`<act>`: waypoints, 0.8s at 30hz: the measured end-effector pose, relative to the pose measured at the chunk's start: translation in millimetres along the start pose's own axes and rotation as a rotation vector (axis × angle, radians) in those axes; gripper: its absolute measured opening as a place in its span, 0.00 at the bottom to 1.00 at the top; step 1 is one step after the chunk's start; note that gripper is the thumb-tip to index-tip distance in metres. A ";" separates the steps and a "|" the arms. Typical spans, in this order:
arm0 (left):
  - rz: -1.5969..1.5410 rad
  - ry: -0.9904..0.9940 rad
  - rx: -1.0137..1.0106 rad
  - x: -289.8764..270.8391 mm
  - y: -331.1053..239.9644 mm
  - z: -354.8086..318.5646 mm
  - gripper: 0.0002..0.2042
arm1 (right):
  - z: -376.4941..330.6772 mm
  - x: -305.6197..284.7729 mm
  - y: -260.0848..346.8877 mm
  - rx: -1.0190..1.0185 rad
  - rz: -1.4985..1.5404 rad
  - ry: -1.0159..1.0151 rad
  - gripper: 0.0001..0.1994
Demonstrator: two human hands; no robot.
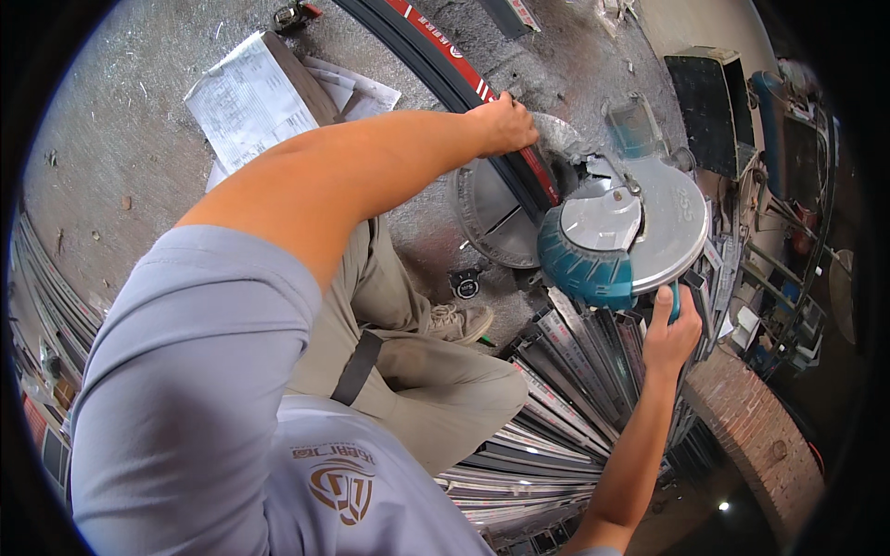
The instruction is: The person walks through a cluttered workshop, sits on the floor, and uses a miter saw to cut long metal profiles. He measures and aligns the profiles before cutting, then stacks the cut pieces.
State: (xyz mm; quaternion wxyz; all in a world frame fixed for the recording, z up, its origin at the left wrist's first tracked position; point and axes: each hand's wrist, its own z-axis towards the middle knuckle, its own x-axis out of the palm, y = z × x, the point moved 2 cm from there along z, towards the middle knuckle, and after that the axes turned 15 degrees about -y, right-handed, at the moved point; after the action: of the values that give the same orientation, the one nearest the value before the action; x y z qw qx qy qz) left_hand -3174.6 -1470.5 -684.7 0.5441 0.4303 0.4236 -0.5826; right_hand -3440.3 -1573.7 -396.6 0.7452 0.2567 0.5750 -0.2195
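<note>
A miter saw (669,222) with a silver blade cover and teal housing stands right of the middle. My right hand (672,332) is closed round its teal handle, thumb on top. A long dark window-frame profile (408,48) with a red film strip runs from the top edge down to the saw, lying over the round grey saw table (487,222). Close to the saw, my left hand (503,123) presses the profile, its fingers curled over the far side. The blade and the profile's end are hidden by the housing.
Printed papers (255,97) lie on a block at the upper left, with a tape measure (292,16) beyond them. A round black object (465,283) sits near my shoe (454,322). Many profiles (565,389) are stacked below the saw. A brick wall (751,417) stands at the right.
</note>
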 end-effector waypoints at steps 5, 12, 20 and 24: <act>0.036 0.006 0.073 -4.1 3.0 -0.5 0.26 | 2.5 -5.4 1.8 -0.065 0.167 0.141 0.27; 0.053 0.014 0.084 0.9 -5.2 5.7 0.32 | 13.7 -10.3 -6.1 0.020 0.266 0.382 0.31; 0.075 0.034 0.128 -1.2 -6.8 7.4 0.35 | 5.5 -6.5 -10.9 -0.067 0.144 0.342 0.31; 0.037 0.062 0.090 -2.3 -8.3 7.6 0.37 | 4.7 -5.6 -12.0 -0.062 0.148 0.293 0.22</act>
State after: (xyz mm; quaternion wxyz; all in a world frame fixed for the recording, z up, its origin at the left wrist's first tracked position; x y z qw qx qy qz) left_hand -3183.1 -1476.8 -680.1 0.5215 0.4800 0.4057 -0.5771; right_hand -3445.7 -1585.7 -391.8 0.6750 0.3047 0.6635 -0.1065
